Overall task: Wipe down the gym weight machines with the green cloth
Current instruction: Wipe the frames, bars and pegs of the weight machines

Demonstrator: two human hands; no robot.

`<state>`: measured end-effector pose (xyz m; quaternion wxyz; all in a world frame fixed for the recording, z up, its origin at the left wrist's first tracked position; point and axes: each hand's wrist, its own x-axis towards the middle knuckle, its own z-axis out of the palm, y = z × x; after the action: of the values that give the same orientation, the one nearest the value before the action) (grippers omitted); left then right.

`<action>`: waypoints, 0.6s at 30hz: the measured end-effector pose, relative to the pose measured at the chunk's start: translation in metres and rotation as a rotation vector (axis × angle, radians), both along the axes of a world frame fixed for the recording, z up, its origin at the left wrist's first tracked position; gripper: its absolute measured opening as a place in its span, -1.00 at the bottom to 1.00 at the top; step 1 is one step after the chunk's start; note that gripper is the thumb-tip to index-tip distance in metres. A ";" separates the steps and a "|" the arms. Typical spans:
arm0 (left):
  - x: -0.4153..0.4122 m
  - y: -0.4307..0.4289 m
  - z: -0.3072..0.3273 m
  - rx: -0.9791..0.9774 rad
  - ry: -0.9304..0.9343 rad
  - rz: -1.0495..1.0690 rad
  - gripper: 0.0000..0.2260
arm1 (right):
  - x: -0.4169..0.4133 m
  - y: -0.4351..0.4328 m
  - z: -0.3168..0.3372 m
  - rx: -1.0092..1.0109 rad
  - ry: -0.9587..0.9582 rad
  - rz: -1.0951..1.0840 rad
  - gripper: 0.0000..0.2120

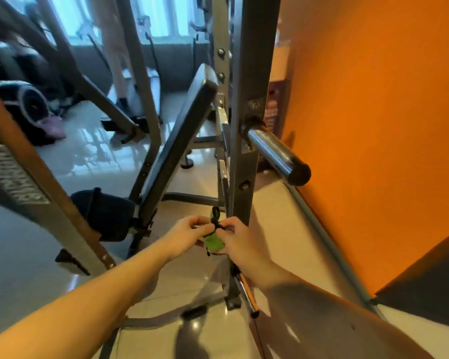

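We hold the cloth (213, 242) in front of us, a bit below the middle of our view, at about 6 o'clock. It is green and bunched up small. A black cord (215, 213) sticks up from its top in a little loop.

Our left hand (189, 230) comes in from 7 o'clock. Its fingers are curled, and its fingertips pinch the top of the cloth where the cord is. Our right hand (235, 238) comes in from 5 o'clock. Its fingers are curled too, and they grip the cloth from the other side. The two hands almost touch, with the cloth between them. We cannot tell just which fingers have the cord.

Right behind the hands, at 12 o'clock, a tall grey post (246, 73) of the machine stands up. The cloth is just beside it; we cannot tell if they touch. A shiny steel bar (275, 151) sticks out of the post toward 3 o'clock. A black pad (187, 130) leans against the frame at 11 o'clock. A small shiny peg (246, 291) sticks out low on the post, under our right wrist.

The wall (373, 125) at 3 o'clock is orange. The floor (166, 332) is pale and shiny. Round weights (29, 102) lie far off at 10 o'clock.
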<state>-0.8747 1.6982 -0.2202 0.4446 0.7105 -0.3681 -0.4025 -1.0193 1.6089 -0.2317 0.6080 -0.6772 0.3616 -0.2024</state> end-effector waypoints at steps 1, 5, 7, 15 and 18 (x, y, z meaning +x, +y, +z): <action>-0.012 0.008 0.012 -0.033 -0.029 0.032 -0.77 | -0.009 0.002 0.010 -0.017 -0.022 0.043 -0.85; -0.070 0.043 0.065 -0.102 -0.150 0.171 -0.78 | -0.047 0.019 0.057 -0.083 -0.067 0.221 -0.67; -0.095 0.060 0.088 -0.113 -0.219 0.258 -0.81 | -0.064 0.028 0.082 -0.163 -0.078 0.284 -0.71; -0.160 0.112 0.165 -0.207 -0.250 0.515 -0.75 | -0.097 0.057 0.170 -0.365 -0.110 0.409 -0.91; -0.167 0.118 0.186 -0.256 -0.266 0.563 -0.65 | -0.095 0.054 0.195 -0.453 -0.144 0.401 -0.94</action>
<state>-1.0421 1.8159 -0.0340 0.5719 0.7691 -0.2597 -0.1180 -1.1142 1.6633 -0.0365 0.4935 -0.8373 0.1225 -0.2011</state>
